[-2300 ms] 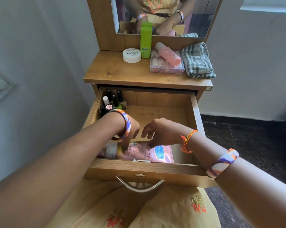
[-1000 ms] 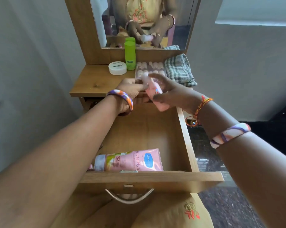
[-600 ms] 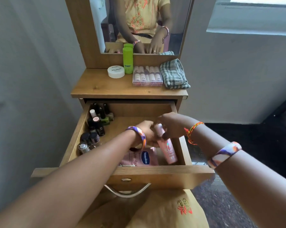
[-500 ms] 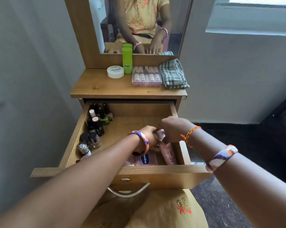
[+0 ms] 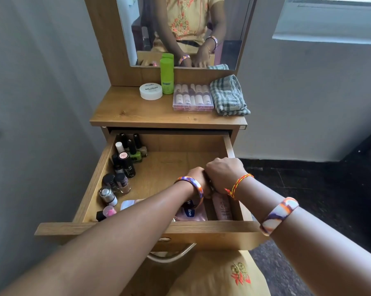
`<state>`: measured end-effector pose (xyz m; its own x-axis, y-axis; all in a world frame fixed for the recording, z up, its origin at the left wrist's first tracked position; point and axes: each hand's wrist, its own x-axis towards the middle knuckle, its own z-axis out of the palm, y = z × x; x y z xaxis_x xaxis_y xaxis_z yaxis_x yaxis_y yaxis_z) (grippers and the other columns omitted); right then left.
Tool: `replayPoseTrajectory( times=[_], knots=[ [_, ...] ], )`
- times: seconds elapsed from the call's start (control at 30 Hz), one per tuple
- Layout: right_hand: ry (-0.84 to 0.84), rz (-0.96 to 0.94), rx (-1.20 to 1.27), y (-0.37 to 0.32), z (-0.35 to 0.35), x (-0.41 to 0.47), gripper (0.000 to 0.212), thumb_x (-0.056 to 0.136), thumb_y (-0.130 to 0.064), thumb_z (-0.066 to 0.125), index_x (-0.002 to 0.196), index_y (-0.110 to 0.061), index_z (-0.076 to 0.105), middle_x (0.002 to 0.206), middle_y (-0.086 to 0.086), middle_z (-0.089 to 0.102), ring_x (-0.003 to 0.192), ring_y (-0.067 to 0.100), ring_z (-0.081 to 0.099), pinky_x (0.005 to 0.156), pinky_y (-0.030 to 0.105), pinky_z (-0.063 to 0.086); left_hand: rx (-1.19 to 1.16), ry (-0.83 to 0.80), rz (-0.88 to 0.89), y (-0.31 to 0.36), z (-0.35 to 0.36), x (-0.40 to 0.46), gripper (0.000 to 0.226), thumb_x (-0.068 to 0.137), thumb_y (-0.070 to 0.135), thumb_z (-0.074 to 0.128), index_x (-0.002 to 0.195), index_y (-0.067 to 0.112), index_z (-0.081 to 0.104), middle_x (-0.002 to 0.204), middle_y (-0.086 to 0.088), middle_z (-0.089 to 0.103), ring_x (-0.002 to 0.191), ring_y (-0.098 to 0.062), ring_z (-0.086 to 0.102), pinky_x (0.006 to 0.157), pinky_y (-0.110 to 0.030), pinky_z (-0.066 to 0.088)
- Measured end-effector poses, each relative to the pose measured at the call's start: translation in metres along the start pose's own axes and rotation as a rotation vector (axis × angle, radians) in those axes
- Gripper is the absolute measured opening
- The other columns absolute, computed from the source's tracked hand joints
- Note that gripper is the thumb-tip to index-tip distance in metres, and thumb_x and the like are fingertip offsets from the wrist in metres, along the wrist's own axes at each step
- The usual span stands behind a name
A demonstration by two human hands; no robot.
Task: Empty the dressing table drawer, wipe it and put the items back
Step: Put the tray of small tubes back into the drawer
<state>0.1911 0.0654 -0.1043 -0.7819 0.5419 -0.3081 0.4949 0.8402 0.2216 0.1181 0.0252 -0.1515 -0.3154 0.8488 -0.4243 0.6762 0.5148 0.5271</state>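
Smooth pink bottle [image 5: 222, 207] — wooden drawer [image 5: 210, 230] (boxy)

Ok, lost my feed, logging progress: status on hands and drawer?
Both hands together low in drawer, on pink bottle; exact grip hidden. Tube beside it. Jar, green bottle, case on top.

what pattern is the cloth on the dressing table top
Grey-green and white check, seen in the head view: folded cloth.

Wooden dressing table top [image 5: 133, 111], bearing a white nail polish tub [image 5: 150, 91], an upright green bottle [image 5: 167, 76], a clear case of small bottles [image 5: 192, 97] and a folded checked cloth [image 5: 228, 96] at the right end, beside the case.
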Motion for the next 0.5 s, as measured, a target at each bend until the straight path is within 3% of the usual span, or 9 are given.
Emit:
replayPoseTrajectory(
  times=[0.13,0.3,0.4,0.5],
  knots=[
    [-0.006,0.014,0.092,0.006,-0.015,0.003,0.027,0.090,-0.015,0.054,0.115,-0.007,0.060,0.116,0.012,0.063,0.105,0.032,0.063,0.078,0.037,0.050,0.090,0.085,0.084,0.001,-0.020,-0.003,0.017,0.082,0.006,0.056,0.091,0.000,0.069,0.098,-0.019,0.071,0.097,-0.032,0.067,0.067,-0.029,0.043],
    [0.255,0.047,0.304,0.023,-0.055,0.030,0.034,0.078,-0.025,0.064,0.111,-0.017,0.063,0.110,0.011,0.066,0.102,0.032,0.064,0.072,0.031,0.047,-0.085,0.362,0.162,0.004,-0.092,-0.006,0.019,0.083,-0.002,0.055,0.094,0.001,0.070,0.093,-0.019,0.072,0.091,-0.031,0.069,0.075,-0.029,0.054],
    [0.384,0.054,0.594,0.031,-0.082,0.057,0.040,0.079,-0.023,0.069,0.118,-0.018,0.061,0.111,0.008,0.066,0.105,0.026,0.061,0.086,0.030,0.047,-0.221,0.621,0.147,-0.005,-0.136,0.005,0.020,0.085,0.001,0.056,0.100,0.003,0.069,0.097,-0.016,0.071,0.088,-0.029,0.069,0.081,-0.034,0.056],
    [0.507,0.133,0.641,0.036,-0.095,0.077,0.036,0.084,-0.016,0.063,0.119,-0.010,0.059,0.118,0.012,0.062,0.112,0.029,0.055,0.091,0.032,0.043,-0.352,0.759,0.075,-0.021,-0.167,0.026,0.016,0.082,0.001,0.059,0.096,-0.002,0.066,0.102,-0.024,0.068,0.093,-0.036,0.067,0.085,-0.043,0.056]
  ],
)
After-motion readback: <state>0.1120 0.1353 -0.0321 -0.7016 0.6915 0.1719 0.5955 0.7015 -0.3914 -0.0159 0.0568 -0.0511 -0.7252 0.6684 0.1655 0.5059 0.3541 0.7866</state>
